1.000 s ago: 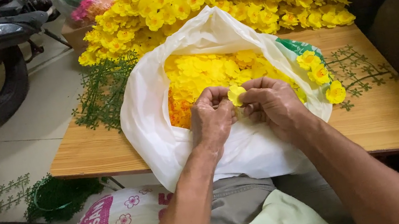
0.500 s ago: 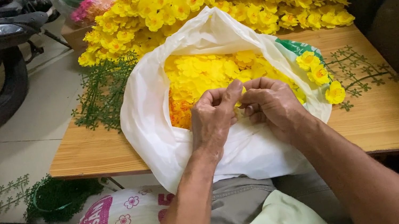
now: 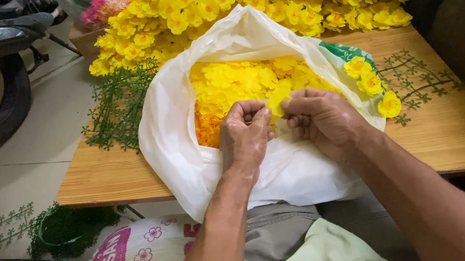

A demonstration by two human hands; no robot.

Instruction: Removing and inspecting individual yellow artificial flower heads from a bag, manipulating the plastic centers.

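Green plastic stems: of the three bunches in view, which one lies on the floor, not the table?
The dark green bunch at lower left, below the table edge; the other two lie on the tabletop.

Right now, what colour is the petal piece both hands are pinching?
Yellow. The petal piece sits between the fingertips of both hands over the white bag; head view shows it.
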